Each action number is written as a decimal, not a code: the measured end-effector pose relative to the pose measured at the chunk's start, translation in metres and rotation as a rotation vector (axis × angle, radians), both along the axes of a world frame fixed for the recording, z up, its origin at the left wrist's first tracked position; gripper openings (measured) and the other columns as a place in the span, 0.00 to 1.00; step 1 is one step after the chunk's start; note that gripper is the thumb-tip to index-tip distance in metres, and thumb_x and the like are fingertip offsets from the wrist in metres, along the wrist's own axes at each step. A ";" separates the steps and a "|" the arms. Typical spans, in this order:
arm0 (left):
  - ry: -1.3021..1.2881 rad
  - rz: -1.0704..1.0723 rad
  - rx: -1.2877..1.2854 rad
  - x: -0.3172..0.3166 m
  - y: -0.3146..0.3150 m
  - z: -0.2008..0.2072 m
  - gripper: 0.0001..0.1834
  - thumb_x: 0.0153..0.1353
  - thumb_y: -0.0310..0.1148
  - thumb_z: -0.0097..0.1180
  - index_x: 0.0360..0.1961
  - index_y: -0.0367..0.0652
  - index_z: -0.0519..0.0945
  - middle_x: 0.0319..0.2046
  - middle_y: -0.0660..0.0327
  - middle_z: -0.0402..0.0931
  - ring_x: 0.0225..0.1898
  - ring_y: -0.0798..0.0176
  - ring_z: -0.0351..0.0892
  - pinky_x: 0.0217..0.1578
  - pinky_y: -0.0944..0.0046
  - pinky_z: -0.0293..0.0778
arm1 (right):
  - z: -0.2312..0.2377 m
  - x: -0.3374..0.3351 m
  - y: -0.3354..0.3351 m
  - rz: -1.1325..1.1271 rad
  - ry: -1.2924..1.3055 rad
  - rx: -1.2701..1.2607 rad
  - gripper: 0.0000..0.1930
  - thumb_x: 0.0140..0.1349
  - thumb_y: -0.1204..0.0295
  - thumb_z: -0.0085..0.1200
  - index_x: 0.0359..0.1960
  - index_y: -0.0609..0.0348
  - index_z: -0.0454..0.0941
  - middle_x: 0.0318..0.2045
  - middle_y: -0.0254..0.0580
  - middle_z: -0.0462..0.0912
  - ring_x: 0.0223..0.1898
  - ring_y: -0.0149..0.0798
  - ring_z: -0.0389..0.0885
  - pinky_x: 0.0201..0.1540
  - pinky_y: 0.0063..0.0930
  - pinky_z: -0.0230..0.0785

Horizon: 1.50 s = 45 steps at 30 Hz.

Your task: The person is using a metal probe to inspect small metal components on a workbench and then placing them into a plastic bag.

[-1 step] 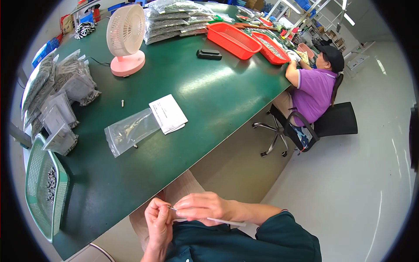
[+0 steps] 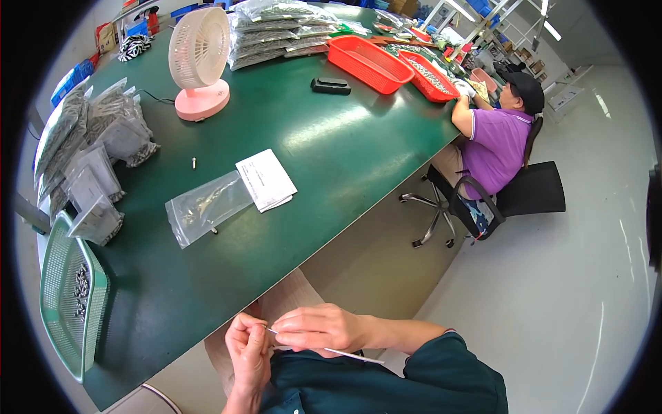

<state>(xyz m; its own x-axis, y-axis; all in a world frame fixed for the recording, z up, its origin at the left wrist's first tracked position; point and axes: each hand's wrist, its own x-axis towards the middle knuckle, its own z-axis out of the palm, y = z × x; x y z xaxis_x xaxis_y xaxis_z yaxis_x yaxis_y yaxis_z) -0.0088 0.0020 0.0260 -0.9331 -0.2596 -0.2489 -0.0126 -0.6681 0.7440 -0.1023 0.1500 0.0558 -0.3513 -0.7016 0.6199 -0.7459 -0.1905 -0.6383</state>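
Above my lap, just off the near table edge, my two hands meet. My left hand point(image 2: 249, 350) is closed, thumb against fingers, in a pinch at the end of a thin metal tip; whatever small piece sits between these fingers is hidden. My right hand point(image 2: 321, 327) wraps a thin white stick point(image 2: 355, 357), which sticks out below the palm toward the lower right. Between the hands a short length of slim metal shows, seemingly in line with the stick. On the table lie a clear plastic bag point(image 2: 207, 207) with small metal parts and white paper slips point(image 2: 267, 181).
A green basket point(image 2: 100, 303) with metal parts stands at left, beside filled bags point(image 2: 103, 148). Farther off are a pink-and-white fan point(image 2: 200, 65), stacked bags point(image 2: 265, 34), a black stapler-like object point(image 2: 330, 85) and red baskets point(image 2: 369, 63). A seated person in purple point(image 2: 500, 138) works at right.
The white stick has turned slightly in my right hand; its free end sits a little lower and looks narrower. My fingers have barely shifted.
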 end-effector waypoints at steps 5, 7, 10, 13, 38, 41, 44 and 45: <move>0.085 0.095 -0.147 0.007 -0.004 0.002 0.07 0.60 0.28 0.53 0.29 0.39 0.68 0.17 0.68 0.67 0.15 0.78 0.55 0.18 0.76 0.53 | 0.015 -0.016 -0.011 0.214 -0.135 -0.023 0.11 0.49 0.81 0.57 0.36 0.67 0.76 0.37 0.49 0.78 0.36 0.46 0.79 0.33 0.31 0.74; 0.099 0.054 0.124 0.007 -0.005 -0.002 0.07 0.60 0.29 0.53 0.30 0.40 0.68 0.18 0.67 0.68 0.14 0.78 0.55 0.18 0.76 0.53 | 0.013 -0.020 -0.013 0.253 -0.214 -0.020 0.09 0.51 0.81 0.56 0.35 0.67 0.75 0.37 0.50 0.77 0.36 0.47 0.79 0.33 0.31 0.74; 0.083 0.055 0.183 0.006 -0.013 -0.009 0.08 0.61 0.30 0.52 0.29 0.41 0.68 0.19 0.66 0.70 0.13 0.78 0.54 0.17 0.77 0.52 | 0.003 -0.016 -0.019 0.157 0.029 -0.055 0.09 0.48 0.81 0.56 0.33 0.69 0.74 0.37 0.51 0.76 0.37 0.48 0.78 0.34 0.33 0.75; 0.047 0.139 -0.046 0.006 -0.011 0.001 0.08 0.62 0.31 0.52 0.29 0.40 0.68 0.19 0.66 0.69 0.13 0.79 0.54 0.16 0.77 0.51 | 0.005 -0.011 -0.026 0.097 0.238 -0.080 0.10 0.46 0.81 0.56 0.32 0.69 0.74 0.38 0.51 0.75 0.38 0.49 0.78 0.34 0.33 0.75; 0.103 0.153 0.052 0.013 -0.024 0.002 0.10 0.62 0.34 0.52 0.29 0.41 0.67 0.17 0.67 0.66 0.12 0.79 0.54 0.15 0.78 0.51 | 0.009 -0.015 -0.043 0.225 0.168 -0.144 0.12 0.46 0.80 0.55 0.34 0.69 0.73 0.36 0.52 0.76 0.37 0.49 0.78 0.36 0.34 0.75; 0.076 0.203 -0.252 0.014 -0.025 0.008 0.09 0.63 0.32 0.50 0.29 0.42 0.66 0.16 0.69 0.66 0.13 0.81 0.53 0.15 0.79 0.49 | 0.015 -0.014 -0.047 0.211 0.030 -0.099 0.05 0.50 0.80 0.53 0.29 0.65 0.73 0.33 0.45 0.77 0.35 0.45 0.77 0.36 0.32 0.74; 0.148 0.167 -0.114 0.016 -0.023 0.011 0.09 0.64 0.33 0.49 0.29 0.43 0.65 0.15 0.69 0.66 0.12 0.81 0.53 0.15 0.79 0.48 | 0.023 -0.025 -0.046 0.343 -0.316 -0.029 0.07 0.52 0.79 0.56 0.33 0.63 0.75 0.34 0.44 0.79 0.33 0.45 0.78 0.33 0.31 0.72; 0.111 0.147 -0.035 0.018 -0.026 0.012 0.10 0.61 0.34 0.53 0.28 0.42 0.67 0.17 0.67 0.67 0.11 0.78 0.55 0.14 0.77 0.51 | 0.020 -0.027 -0.047 0.376 -0.354 -0.026 0.09 0.51 0.79 0.57 0.35 0.63 0.76 0.37 0.45 0.79 0.33 0.44 0.79 0.33 0.32 0.72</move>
